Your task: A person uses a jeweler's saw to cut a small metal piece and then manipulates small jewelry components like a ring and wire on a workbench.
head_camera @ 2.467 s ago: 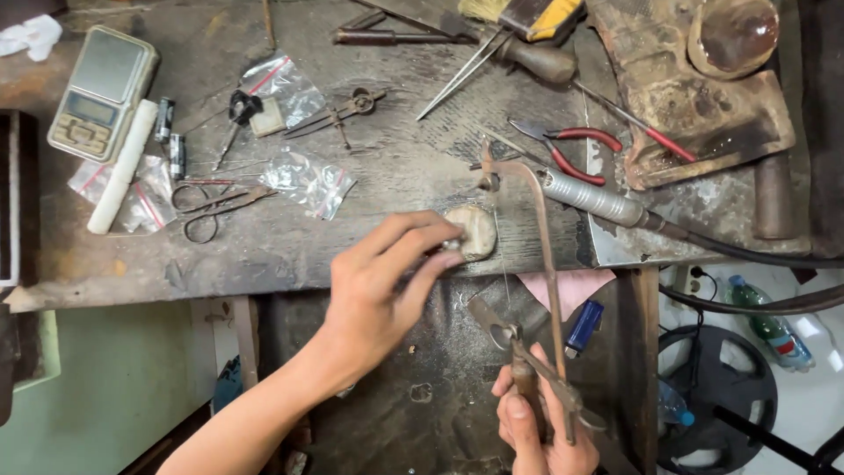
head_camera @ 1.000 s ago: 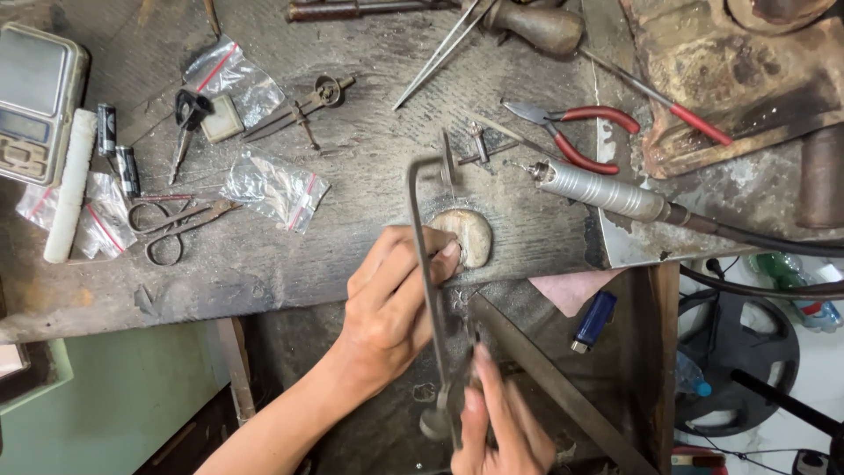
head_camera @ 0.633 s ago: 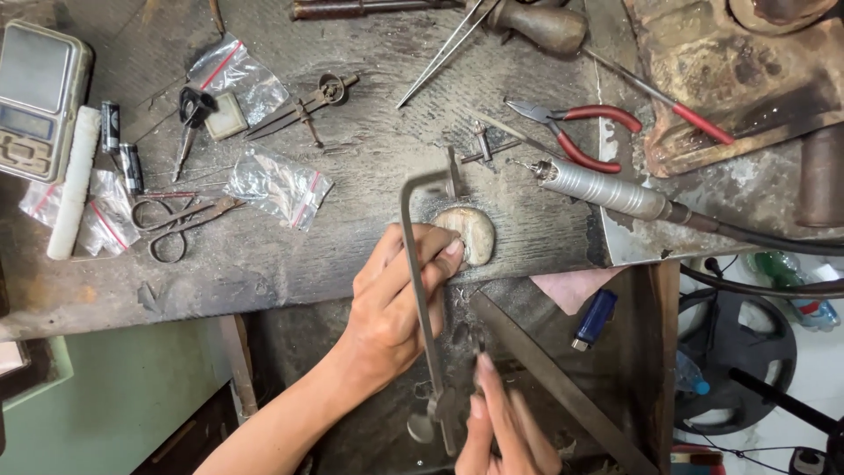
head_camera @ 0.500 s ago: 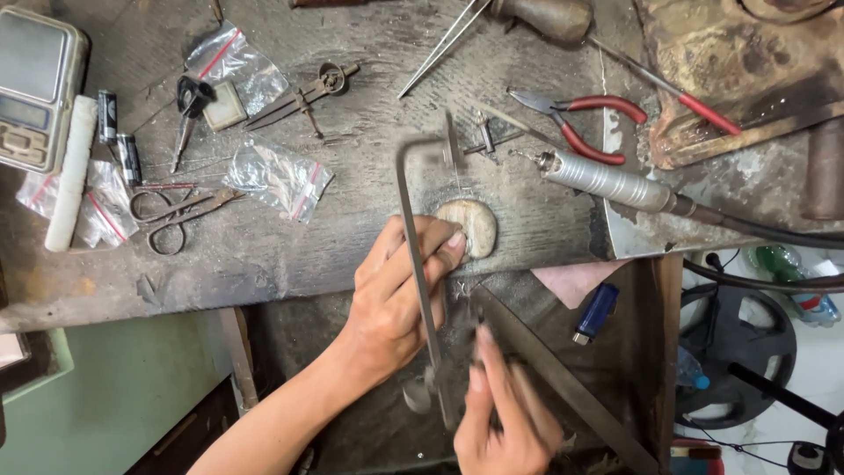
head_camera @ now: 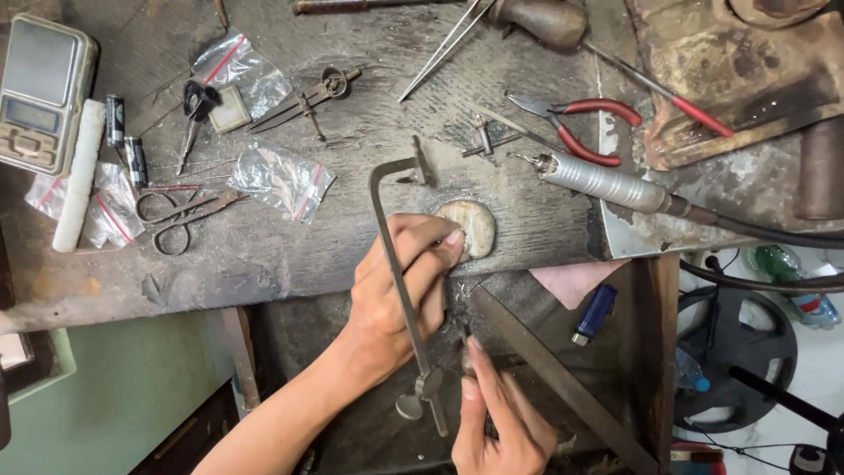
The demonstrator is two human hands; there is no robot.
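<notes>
1. The left hand [head_camera: 400, 290] presses its fingertips down on a pale oval stone [head_camera: 470, 227] at the front edge of the wooden workbench [head_camera: 264, 255], apparently to keep the piece from shifting under the blade.
2. The right hand [head_camera: 497, 422] is below the bench edge, its fingers closed around the handle end of a small frame saw [head_camera: 396, 264]; the handle itself is mostly hidden by them.
3. The saw frame stands almost straight up and down in the picture, its top arm above the stone and its clamp screw beside the right hand, which suits a vertical cut at the overhanging edge.
4. Red-handled pliers [head_camera: 585, 127], a rotary handpiece [head_camera: 598, 180], scissors [head_camera: 180, 215] and a pocket scale [head_camera: 40, 92] lie well apart from the hands, out of the saw's way.
5. Against the oldest picture, the saw frame has moved from the right of the stone to across the left hand; the left hand's hold on the stone is unchanged.
</notes>
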